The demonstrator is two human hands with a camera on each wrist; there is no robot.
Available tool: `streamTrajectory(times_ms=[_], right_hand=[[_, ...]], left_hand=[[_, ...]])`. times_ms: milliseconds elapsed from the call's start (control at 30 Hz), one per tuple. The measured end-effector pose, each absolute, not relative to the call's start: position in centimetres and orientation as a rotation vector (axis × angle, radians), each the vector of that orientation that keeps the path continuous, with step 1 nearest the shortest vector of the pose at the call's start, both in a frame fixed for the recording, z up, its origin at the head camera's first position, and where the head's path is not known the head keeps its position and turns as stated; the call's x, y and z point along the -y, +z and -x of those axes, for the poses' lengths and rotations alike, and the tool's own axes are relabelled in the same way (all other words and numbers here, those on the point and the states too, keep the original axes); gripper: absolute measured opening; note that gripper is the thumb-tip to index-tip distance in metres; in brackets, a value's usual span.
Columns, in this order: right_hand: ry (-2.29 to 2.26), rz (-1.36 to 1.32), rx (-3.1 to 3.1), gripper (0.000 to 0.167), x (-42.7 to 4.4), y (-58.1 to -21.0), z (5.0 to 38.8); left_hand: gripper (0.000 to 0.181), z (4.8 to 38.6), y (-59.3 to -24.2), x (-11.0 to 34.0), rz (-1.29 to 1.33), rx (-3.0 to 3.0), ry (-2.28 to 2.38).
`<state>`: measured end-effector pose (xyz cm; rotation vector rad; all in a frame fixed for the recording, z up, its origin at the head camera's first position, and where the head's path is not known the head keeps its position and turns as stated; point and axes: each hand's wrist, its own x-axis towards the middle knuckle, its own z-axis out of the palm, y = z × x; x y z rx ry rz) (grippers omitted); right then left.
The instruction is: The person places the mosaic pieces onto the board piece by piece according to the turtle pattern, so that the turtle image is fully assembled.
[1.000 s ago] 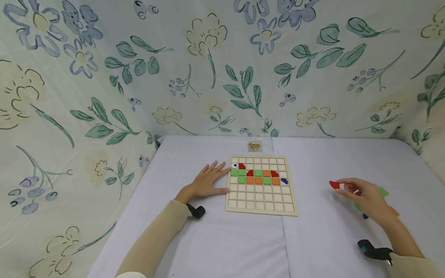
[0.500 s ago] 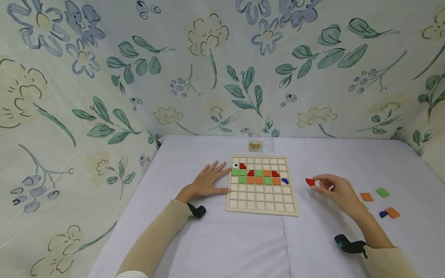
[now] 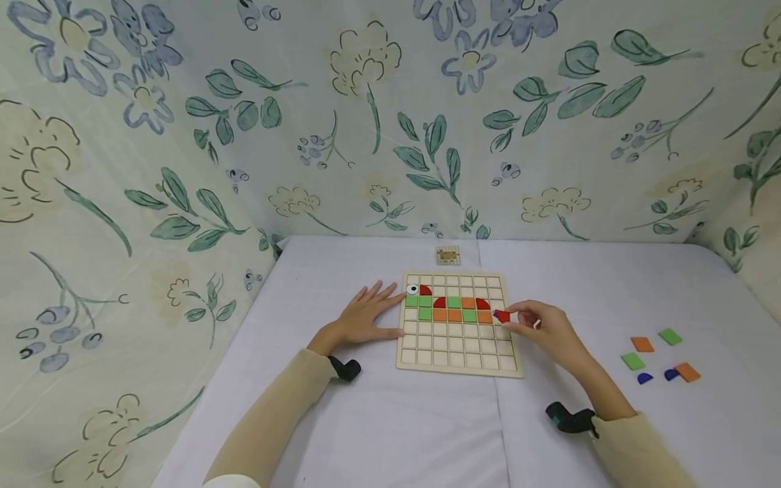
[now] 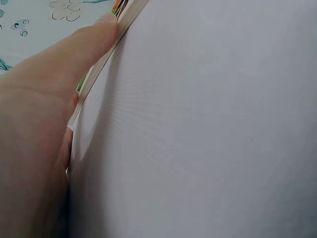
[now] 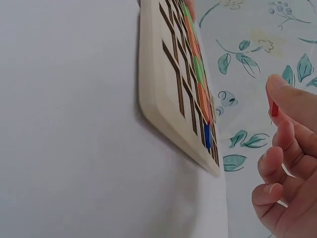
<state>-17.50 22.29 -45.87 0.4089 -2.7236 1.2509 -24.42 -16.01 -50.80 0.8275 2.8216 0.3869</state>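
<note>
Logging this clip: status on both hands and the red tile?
Right hand pinches red tile above right side of wooden grid board. Left hand touches board's left edge. Head view: red tile partly hides blue tile.

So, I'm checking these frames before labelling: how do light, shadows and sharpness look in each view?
Head: soft light without strong glare, grid lines on the board legible; left wrist: a soft shadow runs along the board's edge, with faint ripples on the white cloth; right wrist: a diffuse shadow falls on the cloth by the board, the right hand distinct.
</note>
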Motion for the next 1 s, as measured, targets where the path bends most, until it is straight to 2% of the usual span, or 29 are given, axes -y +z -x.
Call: streamTrajectory(times_ms=[733,1000], right_hand=[[1.442,-0.44,2.749,0.025,-13.4,-46.3,18.8],[1.508,-0.347,2.781,0.028,-11.3,-47.3,19.1]], left_hand=[[0.091,24.4,-50.6,16.0,-0.825,-2.808,0.391],[0.09,24.5,-50.7,16.1,-0.847,-2.812,0.402]])
